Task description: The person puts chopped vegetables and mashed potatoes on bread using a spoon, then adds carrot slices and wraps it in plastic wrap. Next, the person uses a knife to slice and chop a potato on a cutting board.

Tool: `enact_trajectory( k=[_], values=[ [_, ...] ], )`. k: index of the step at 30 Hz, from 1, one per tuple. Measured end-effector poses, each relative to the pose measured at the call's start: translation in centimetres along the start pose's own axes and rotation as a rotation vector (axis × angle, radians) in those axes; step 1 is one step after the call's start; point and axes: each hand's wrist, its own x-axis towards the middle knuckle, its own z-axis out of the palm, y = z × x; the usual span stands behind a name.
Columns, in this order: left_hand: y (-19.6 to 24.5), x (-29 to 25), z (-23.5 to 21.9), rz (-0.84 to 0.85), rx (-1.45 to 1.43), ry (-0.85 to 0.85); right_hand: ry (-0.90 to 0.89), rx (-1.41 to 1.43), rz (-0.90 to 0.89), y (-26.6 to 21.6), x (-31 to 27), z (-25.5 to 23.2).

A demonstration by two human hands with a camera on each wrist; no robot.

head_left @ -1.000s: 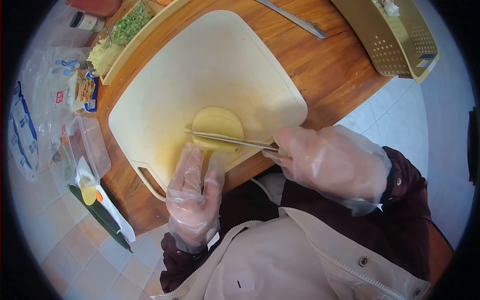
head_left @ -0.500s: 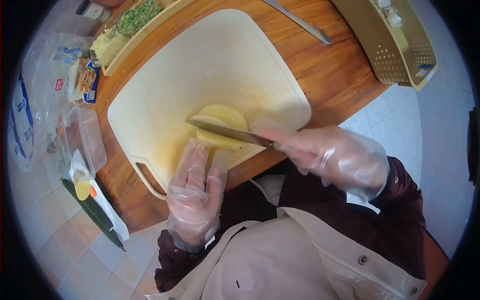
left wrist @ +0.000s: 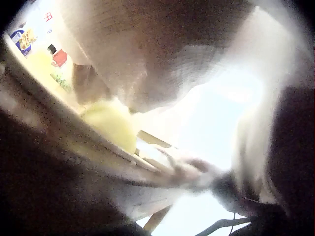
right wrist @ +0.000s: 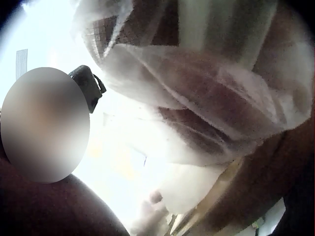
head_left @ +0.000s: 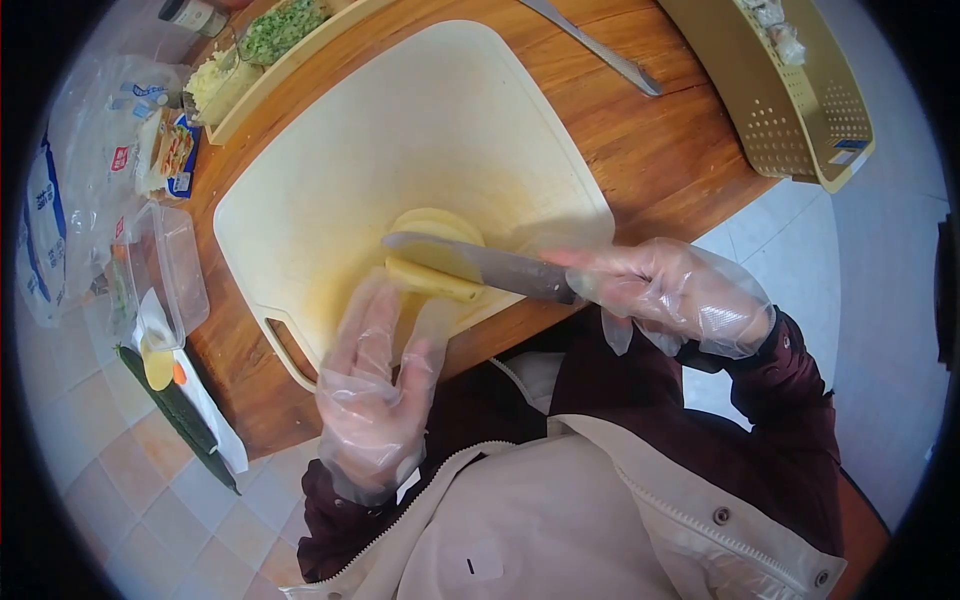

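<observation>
A peeled yellow potato (head_left: 430, 282) lies on the cream chopping board (head_left: 400, 110) near its front edge. It is cut: one thick piece is in front, and a rounder part shows behind the blade. My right hand (head_left: 690, 295), in a clear plastic glove, grips a knife (head_left: 500, 268) by its handle. The tilted blade shows its broad side and overlaps the potato. My gloved left hand (head_left: 375, 415) has its fingers stretched forward, fingertips right at the potato's left front end. Blurred pale yellow potato (left wrist: 110, 123) also appears in the left wrist view.
Behind the board lies a metal utensil (head_left: 600, 50), with a perforated basket (head_left: 775, 120) to the right. At left are a clear plastic box (head_left: 180, 270), a cucumber (head_left: 180, 415), plastic bags (head_left: 95, 190) and a tray (head_left: 290, 75) with chopped greens (head_left: 285, 30).
The blade has turned from edge-on to showing its broad side, and the front potato piece has parted from the rest. My right hand has shifted slightly right; the left stays by the potato.
</observation>
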Motion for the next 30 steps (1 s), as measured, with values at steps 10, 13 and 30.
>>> enact_trajectory(
  k=[10, 13, 30],
  values=[
    [2.1, 4.3, -1.7, 0.243, 0.326, -0.028, -0.021, -0.194, 0.012, -0.9, -0.3, -0.5],
    [2.3, 5.1, -1.7, 0.258, 0.407, -0.055, -0.03, -0.206, -0.064, 0.2, 0.2, -0.7],
    [-0.2, 0.0, 0.7, 0.059, 0.084, 0.026, 0.015, -0.049, -0.247, 0.5, -2.2, 0.5]
  ],
)
